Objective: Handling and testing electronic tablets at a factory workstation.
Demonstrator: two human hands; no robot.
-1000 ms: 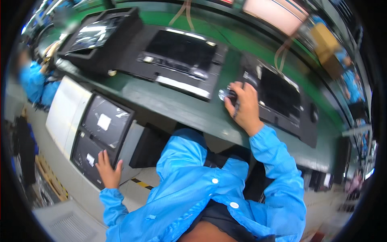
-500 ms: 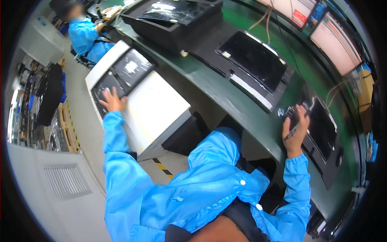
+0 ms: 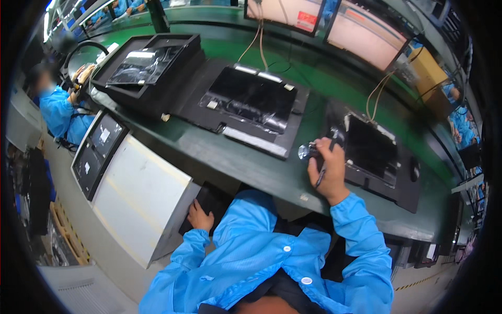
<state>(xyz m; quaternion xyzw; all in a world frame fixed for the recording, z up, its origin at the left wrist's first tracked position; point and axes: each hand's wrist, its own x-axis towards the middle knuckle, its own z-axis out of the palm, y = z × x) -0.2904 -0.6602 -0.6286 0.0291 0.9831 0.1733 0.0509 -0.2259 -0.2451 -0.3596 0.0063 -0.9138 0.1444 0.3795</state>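
My right hand (image 3: 333, 175) is over the green bench with a dark pen (image 3: 321, 175) held among its fingers. Just left of its fingertips lies a small shiny clear thing (image 3: 304, 152), too small to make out. Beside that hand a black screen panel (image 3: 372, 149) rests on a dark mat (image 3: 405, 194). My left hand (image 3: 201, 217) is low by the near side of a white cabinet (image 3: 141, 186), its fingers apart and holding nothing; whether it touches the cabinet I cannot tell.
Another screen panel (image 3: 251, 99) lies on a black mat mid-bench. A black tray (image 3: 191, 44) bears a panel farther left. Two film-covered panels (image 3: 104, 133) sit on the cabinet's far end. Monitors (image 3: 366, 34) line the back; a mouse (image 3: 414, 168) lies right. A co-worker (image 3: 60, 112) sits far left.
The view has swung to the right. My left hand has left the panels on the cabinet and come back to its near edge. The right hand still holds the pen.
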